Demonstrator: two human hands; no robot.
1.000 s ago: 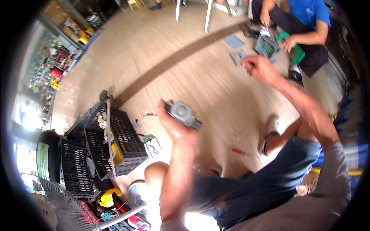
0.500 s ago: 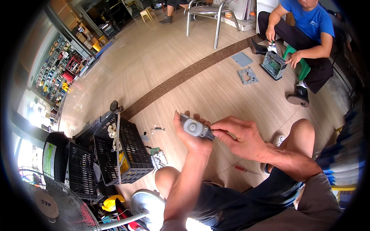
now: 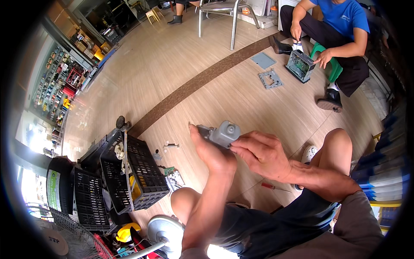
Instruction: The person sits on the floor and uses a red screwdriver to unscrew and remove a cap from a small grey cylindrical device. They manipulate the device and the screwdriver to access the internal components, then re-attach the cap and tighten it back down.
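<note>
My left hand [image 3: 212, 152] is closed around a small grey motor [image 3: 225, 133], held up above my lap. The motor's rounded metal can, with a round boss on its end, stands up out of the palm, and a darker part lies along the fingers. My right hand [image 3: 264, 154] has its thumb and forefinger pinched at the motor's lower right edge. Whether something small sits in that pinch is hidden. On the floor below the right forearm lies a screwdriver [image 3: 268, 185] with a red handle.
Left are black plastic crates [image 3: 148, 172] and a fan [image 3: 56, 237]. Small parts [image 3: 171, 145] and a circuit board [image 3: 171, 172] lie beside the crates. Far right, a seated co-worker [image 3: 340, 26] handles an opened metal box [image 3: 300, 65], near flat metal plates [image 3: 270, 79]. A metal chair [image 3: 220, 7] stands behind.
My left hand has turned the motor, so its rounded can now points upward with the boss end toward me. The right hand stays pinched against it. The whole view has shifted slightly.
</note>
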